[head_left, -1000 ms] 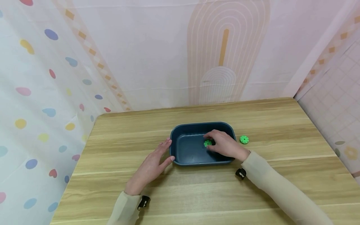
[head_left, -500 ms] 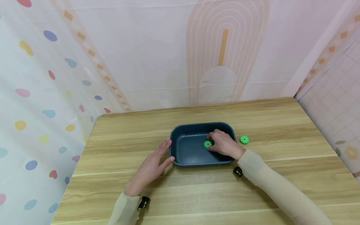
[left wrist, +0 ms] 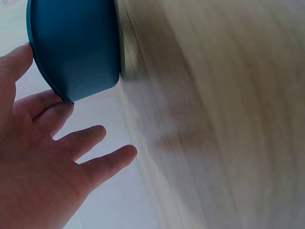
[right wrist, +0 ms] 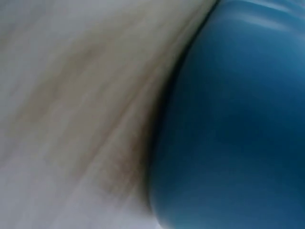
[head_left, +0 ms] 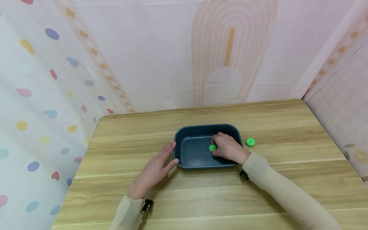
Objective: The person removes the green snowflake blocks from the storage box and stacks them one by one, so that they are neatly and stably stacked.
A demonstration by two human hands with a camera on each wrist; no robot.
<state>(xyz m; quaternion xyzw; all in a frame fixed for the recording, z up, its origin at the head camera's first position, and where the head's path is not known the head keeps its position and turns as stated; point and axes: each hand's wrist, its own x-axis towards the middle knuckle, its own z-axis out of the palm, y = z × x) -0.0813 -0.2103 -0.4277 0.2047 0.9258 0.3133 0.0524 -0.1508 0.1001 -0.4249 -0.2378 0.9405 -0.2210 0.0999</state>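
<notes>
A dark blue rectangular plastic bin (head_left: 188, 153) sits on the wooden table. My right hand (head_left: 228, 148) reaches into its right half, thumb and fingers curled around a small green notched disc (head_left: 212, 147) with a centre hole. A second green notched disc (head_left: 250, 142) lies on the table just right of the bin. At the left end, my left hand (head_left: 156, 166) has its thumb and fingertips against the rim, fingers mostly straight. The left wrist view shows this hand (left wrist: 47, 157) spread beside the bin's wall (left wrist: 71, 47). Only the bin's outer wall (right wrist: 228, 114) fills the right wrist view; the right hand is hidden there.
The wooden tabletop (head_left: 123, 140) reaches back to a patterned curtain (head_left: 155, 64) behind it and along its left side. Black straps hang by both wrists, over beige sleeves (head_left: 287, 191).
The right hand's fingers have drawn back and curled in closer around the disc inside the bin. The left hand, the bin and the outer disc hold their places.
</notes>
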